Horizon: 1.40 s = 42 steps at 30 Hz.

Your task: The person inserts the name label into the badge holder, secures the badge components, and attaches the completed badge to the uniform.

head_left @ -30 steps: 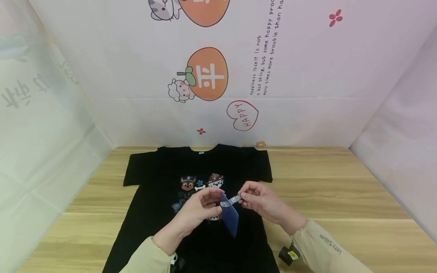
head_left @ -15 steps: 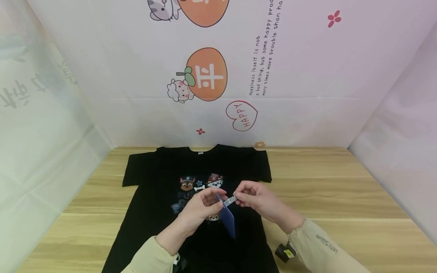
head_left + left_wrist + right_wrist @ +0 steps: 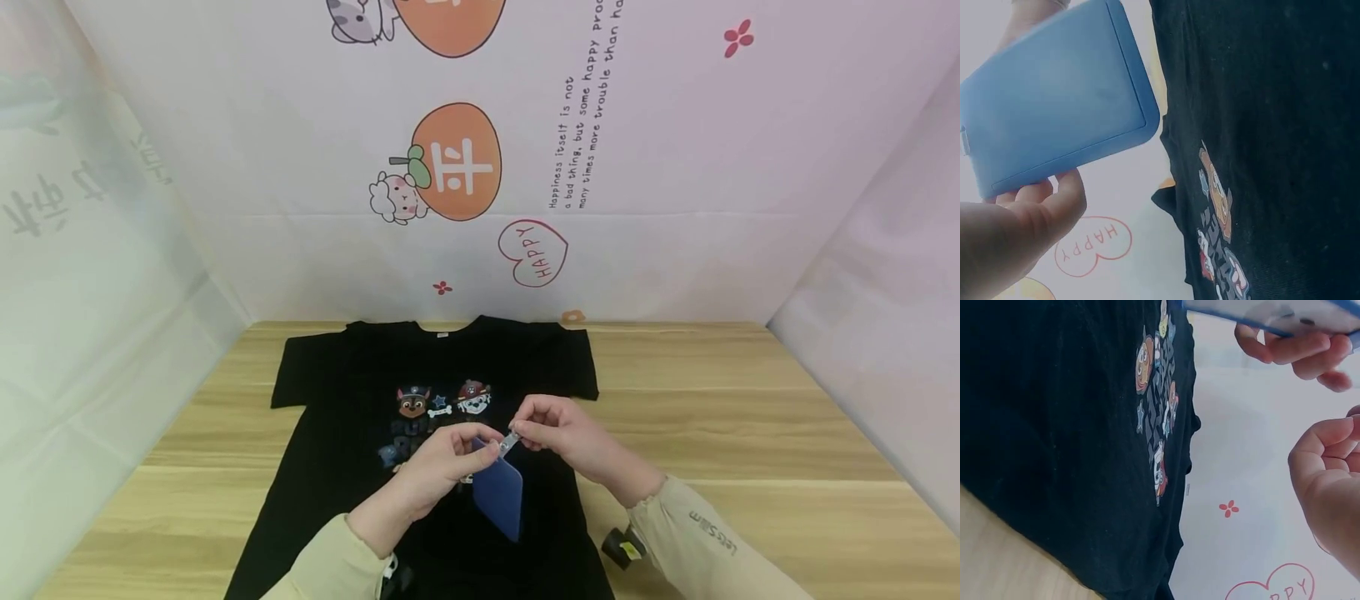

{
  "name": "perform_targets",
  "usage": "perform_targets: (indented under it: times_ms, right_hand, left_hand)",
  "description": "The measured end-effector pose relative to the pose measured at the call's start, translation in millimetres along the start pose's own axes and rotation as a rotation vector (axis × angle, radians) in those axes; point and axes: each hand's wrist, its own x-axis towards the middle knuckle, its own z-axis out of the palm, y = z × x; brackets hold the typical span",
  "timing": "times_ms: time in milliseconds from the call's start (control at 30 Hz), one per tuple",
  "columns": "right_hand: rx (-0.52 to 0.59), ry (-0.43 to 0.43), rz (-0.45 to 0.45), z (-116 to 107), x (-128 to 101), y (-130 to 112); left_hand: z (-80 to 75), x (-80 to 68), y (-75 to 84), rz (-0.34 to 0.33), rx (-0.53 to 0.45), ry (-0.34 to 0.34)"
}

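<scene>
A black T-shirt [image 3: 352,392] with cartoon puppies printed on its chest lies flat on the wooden table [image 3: 750,433]. Above its middle, my left hand [image 3: 442,462] holds a blue card holder [image 3: 498,496] by its top edge; the holder hangs downward. My right hand [image 3: 558,433] pinches the small silver clip [image 3: 511,440] at the holder's top. In the left wrist view the blue holder [image 3: 1054,106] fills the upper left, with my fingers [image 3: 1041,206] under it and the shirt [image 3: 1272,125] behind. In the right wrist view the shirt's print [image 3: 1157,419] shows, with the holder's edge [image 3: 1272,312] at the top.
A printed white backdrop [image 3: 480,167] closes the back and both sides of the table. A small black and yellow object [image 3: 622,546] sits by my right sleeve. Bare wood [image 3: 712,400] lies to the right of the shirt and to its left [image 3: 195,450].
The hands have drawn closer together over the shirt. The blue holder has swung from edge-on to show more of its flat face, and the clip has shifted slightly left.
</scene>
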Motion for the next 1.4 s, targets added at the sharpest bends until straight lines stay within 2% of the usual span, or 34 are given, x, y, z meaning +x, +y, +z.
perform_targets:
  times_ms: [333,667,967,1133,1400]
  right_hand:
    - [-0.020,-0.005,0.003,2,2,-3]
    - [-0.089,-0.062,-0.028,4,3,-9]
    - [-0.116,-0.075,-0.038,10,5,-8]
    - [-0.164,-0.042,-0.020,11,4,-8]
    - [-0.148,0.061,-0.007,10,4,-5]
  left_hand:
    - [-1.0,2.2,-1.5,0.025,0.023,-0.020]
    - [-0.9,4.5,-2.9,0.026,0.048,-0.080]
    - [1.0,4.2,-4.1,0.015,0.079,-0.108]
    - [0.4,5.8,-7.8,0.037,0.107,-0.113]
    - [-5.3,9.1,-2.0,0.091,0.145,-0.124]
